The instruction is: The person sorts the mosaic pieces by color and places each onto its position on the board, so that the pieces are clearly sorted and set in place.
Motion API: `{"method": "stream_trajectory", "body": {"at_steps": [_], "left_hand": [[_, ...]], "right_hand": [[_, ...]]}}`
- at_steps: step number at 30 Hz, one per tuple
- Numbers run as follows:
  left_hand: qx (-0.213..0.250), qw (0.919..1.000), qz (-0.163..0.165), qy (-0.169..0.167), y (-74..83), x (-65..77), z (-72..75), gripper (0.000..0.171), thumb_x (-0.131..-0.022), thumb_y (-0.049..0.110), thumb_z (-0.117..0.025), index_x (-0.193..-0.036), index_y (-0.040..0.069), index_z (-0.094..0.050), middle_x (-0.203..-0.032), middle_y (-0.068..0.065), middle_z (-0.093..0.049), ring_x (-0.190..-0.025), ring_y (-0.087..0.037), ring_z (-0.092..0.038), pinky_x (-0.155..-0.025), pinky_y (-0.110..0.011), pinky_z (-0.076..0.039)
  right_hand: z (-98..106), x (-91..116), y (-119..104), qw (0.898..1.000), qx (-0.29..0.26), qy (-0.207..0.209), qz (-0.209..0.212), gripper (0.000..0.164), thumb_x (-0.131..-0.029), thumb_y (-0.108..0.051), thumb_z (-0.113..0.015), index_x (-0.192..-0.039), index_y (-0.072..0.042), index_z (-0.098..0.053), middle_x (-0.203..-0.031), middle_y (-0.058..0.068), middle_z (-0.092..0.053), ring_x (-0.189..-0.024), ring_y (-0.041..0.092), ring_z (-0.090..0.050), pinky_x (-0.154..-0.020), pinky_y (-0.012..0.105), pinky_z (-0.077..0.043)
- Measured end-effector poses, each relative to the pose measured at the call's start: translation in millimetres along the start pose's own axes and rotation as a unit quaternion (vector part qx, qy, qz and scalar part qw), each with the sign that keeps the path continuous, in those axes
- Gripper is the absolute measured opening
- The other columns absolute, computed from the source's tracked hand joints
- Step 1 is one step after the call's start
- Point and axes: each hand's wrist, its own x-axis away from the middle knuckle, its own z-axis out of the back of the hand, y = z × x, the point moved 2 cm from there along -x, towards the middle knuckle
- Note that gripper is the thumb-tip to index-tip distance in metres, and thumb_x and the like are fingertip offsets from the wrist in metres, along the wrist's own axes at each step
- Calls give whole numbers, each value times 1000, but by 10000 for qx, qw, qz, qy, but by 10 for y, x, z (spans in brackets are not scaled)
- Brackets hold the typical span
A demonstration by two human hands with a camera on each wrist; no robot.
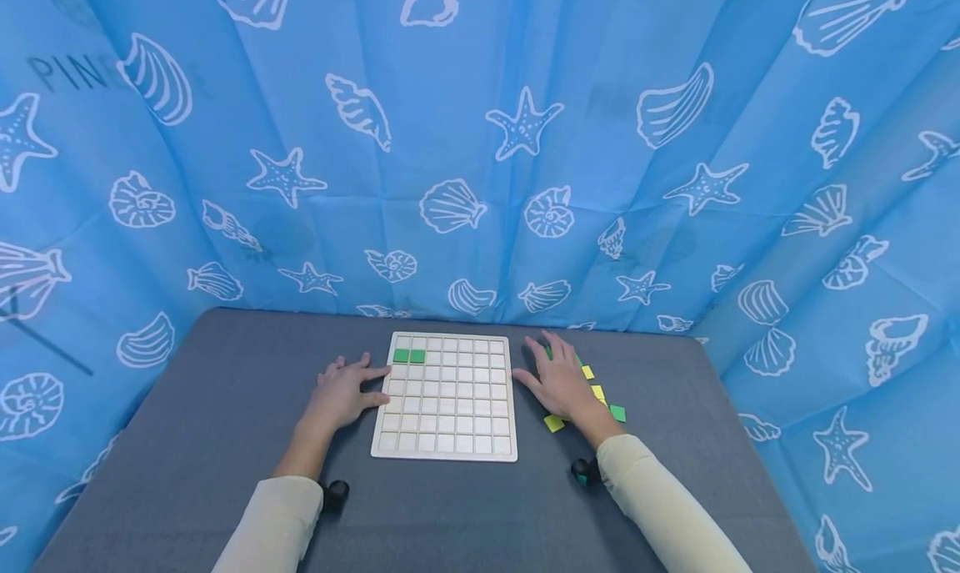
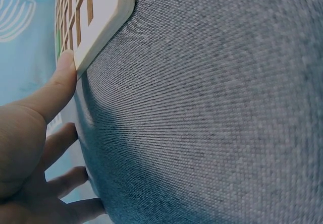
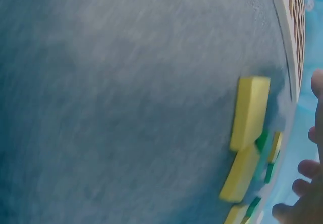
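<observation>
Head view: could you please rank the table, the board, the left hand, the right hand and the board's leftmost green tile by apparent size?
Largest to smallest:
table
board
left hand and right hand, too alike to rank
leftmost green tile

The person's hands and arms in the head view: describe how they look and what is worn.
The left hand and right hand wear no gloves. The left sleeve and right sleeve look plain and pale cream, ending short of the hands. A small, rounded black device shows beside each sleeve's end.
</observation>
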Motion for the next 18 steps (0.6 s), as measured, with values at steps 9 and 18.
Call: {"method": "stream_trajectory", "body": {"at_steps": [9,18], "left_hand": [[-21,10000,-18,25,11,8,11,59,-91,37,-77,-146,27,-58,-164,-19,-35,-152,-57,-18,-118,-77,-17],[-27,10000,-43,5,-9,-14,-11,60,-90,38,-77,-146,27,-58,-164,-19,-35,-152,-57,-18,-117,-78,-18]], "right_hand": [[40,-19,227,9993,-113,267,-254,64,-102,-46,-59,-154,-11,-44,-159,25,-36,-144,45,-34,-115,65,-35],[48,-64,381,9983,-164,434,-354,44,-107,-26,-55,-147,-9,-52,-154,24,-40,-141,45,-36,-114,64,-34]]}}
